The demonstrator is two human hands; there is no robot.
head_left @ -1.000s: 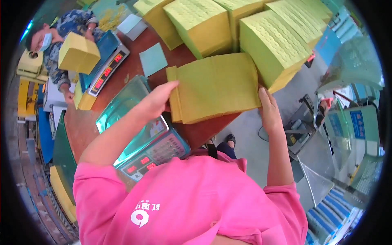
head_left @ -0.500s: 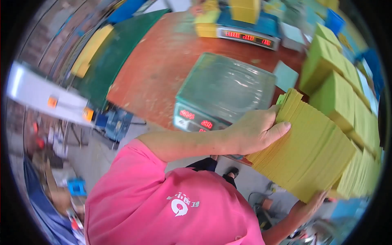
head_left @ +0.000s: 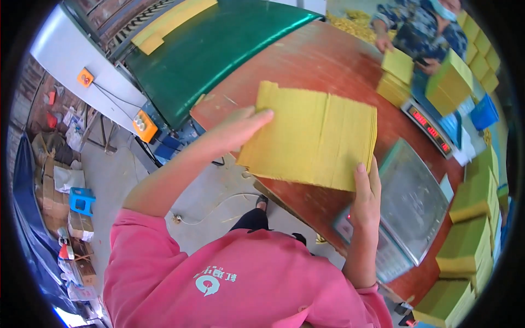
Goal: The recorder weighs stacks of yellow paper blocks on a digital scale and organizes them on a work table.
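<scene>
Between my two hands is a thick stack of yellow paper sheets (head_left: 314, 139), held over the near edge of the red-brown table (head_left: 311, 57). My left hand (head_left: 243, 128) clasps the stack's left end, thumb on top and fingers hidden beneath. At its right end, my right hand (head_left: 365, 197) grips with the thumb over the near corner and the fingers along the side. One strip sticks up at the stack's far left corner. To the right of my right hand stands a weighing scale (head_left: 413, 202) with a bare clear-covered platform.
A green conveyor belt (head_left: 219, 52) lies at the far left, with yellow sheets (head_left: 175, 24) behind it. Across the table a person (head_left: 426, 33) handles yellow stacks by a second scale (head_left: 429, 131). Yellow stacks (head_left: 465, 246) line the right side. A blue stool (head_left: 82, 201) stands on the floor.
My body and view have turned left, away from the stacks on the right. The held stack has come over the table's near left edge, flatter, and my right hand has shifted along its end.
</scene>
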